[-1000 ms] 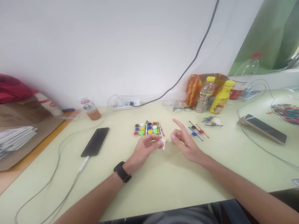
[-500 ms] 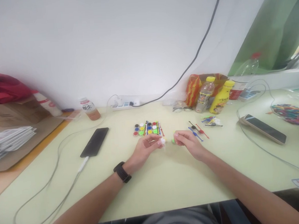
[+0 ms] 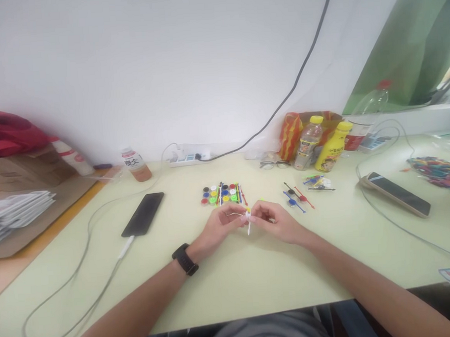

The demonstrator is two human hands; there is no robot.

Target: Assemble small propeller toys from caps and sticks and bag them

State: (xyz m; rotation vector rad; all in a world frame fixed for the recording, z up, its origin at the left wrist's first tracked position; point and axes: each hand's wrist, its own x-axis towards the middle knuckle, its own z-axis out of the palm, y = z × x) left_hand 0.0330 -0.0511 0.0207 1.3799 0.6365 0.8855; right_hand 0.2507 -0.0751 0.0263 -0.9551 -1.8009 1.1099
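Note:
My left hand [image 3: 226, 224] and my right hand [image 3: 275, 221] meet above the table, fingertips pinched on a small white arrow spinner [image 3: 248, 224]. Its arrow end points down toward me. A bit of yellow [image 3: 248, 209] shows just beyond the fingertips; I cannot tell whether it is part of the held piece. Behind my left hand lie rows of coloured round discs [image 3: 206, 195] with thin coloured arrows [image 3: 243, 192] among them. A green-yellow piece [image 3: 261, 200] is partly hidden by my right hand. To the right are several spinners with arrows [image 3: 292, 202].
A heap of small arrow pieces [image 3: 319, 182] lies before the yellow bottle [image 3: 332, 148] and clear bottle [image 3: 308, 144]. One phone [image 3: 142, 215] with a cable lies left, another phone [image 3: 399, 195] right. Glasses [image 3: 274, 164] and a colourful pile [image 3: 441, 174] are farther out.
My right hand has moved left to meet my left hand at the white piece. The white arrow now shows below the fingertips. My left hand has hardly moved.

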